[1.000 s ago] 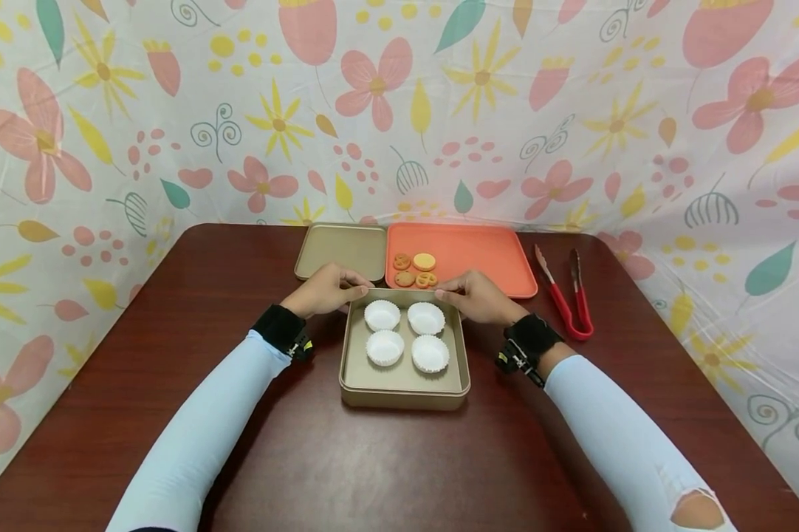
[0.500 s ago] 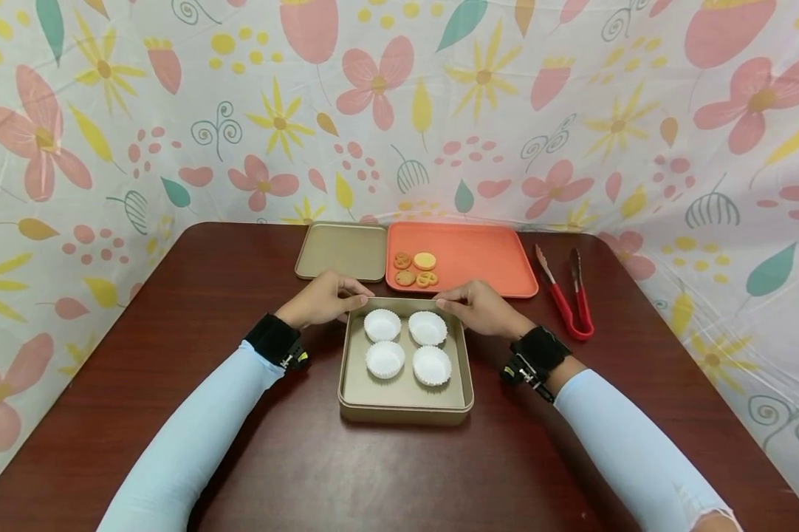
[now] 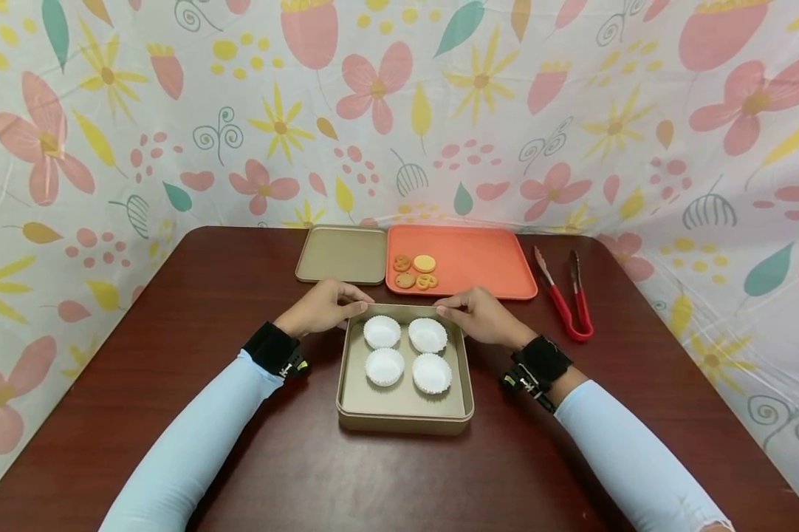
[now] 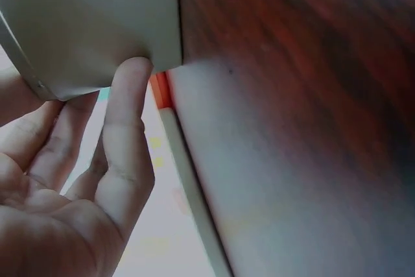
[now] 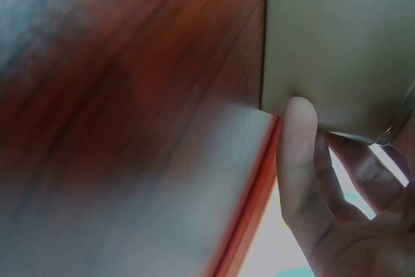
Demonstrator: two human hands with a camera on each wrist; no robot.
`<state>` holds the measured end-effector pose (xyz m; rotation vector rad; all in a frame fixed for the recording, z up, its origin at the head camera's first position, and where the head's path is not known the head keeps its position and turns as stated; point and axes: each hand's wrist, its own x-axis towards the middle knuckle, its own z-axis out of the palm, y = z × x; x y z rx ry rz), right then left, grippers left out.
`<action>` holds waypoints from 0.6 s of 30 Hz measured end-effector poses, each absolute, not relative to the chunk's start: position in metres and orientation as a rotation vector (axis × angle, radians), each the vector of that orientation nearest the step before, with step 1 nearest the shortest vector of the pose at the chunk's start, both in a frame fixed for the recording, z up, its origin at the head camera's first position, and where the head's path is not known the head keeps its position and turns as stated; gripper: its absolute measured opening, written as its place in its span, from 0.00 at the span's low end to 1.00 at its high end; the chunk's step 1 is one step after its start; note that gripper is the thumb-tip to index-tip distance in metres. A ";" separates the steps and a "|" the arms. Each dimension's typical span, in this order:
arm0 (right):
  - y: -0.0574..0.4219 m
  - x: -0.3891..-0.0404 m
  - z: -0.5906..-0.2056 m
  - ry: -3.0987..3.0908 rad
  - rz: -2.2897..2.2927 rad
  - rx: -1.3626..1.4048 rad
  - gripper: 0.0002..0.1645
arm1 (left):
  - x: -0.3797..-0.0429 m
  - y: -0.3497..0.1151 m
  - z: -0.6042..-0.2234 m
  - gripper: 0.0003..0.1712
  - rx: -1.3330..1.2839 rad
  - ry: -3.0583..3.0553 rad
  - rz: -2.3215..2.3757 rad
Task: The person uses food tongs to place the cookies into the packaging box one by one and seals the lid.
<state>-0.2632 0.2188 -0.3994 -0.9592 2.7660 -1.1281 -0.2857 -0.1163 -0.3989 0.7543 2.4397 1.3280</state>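
A gold-coloured square baking pan (image 3: 404, 423) stands on the table in the head view, with several white paper baking cups (image 3: 384, 367) inside. My left hand (image 3: 321, 307) grips its far left corner, thumb at the rim; in the left wrist view, a finger (image 4: 130, 105) presses the pan's side wall. At the far right corner, my right hand (image 3: 482, 316) holds the pan the same way. One finger (image 5: 299, 128) lies against the outer wall in the right wrist view. Part of each hand's fingers is hidden behind the pan in the head view.
Behind the pan lie a shallow gold tray (image 3: 342, 255) and an orange tray (image 3: 482, 258) bearing several cookies (image 3: 424, 264). Red-handled tongs (image 3: 579, 325) rest at the right. The dark brown table (image 3: 193, 318) meets a flowered cloth (image 3: 413, 111) at the back.
Both hands have drawn the baking pan a little toward me, with the paper cups riding inside. The trays, cookies and tongs stay where they were.
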 end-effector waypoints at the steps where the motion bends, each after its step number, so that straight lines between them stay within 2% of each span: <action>1: 0.219 -0.263 -0.399 2.768 -1.124 -0.956 0.13 | -0.284 -0.117 -0.397 0.13 0.753 2.433 1.310; 9: 0.218 -0.264 -0.398 2.797 -1.097 -0.967 0.12 | -0.264 -0.129 -0.375 0.31 0.708 2.268 1.264; 18: 0.215 -0.261 -0.399 2.805 -1.094 -0.966 0.12 | -0.254 -0.135 -0.382 0.34 0.553 2.026 1.477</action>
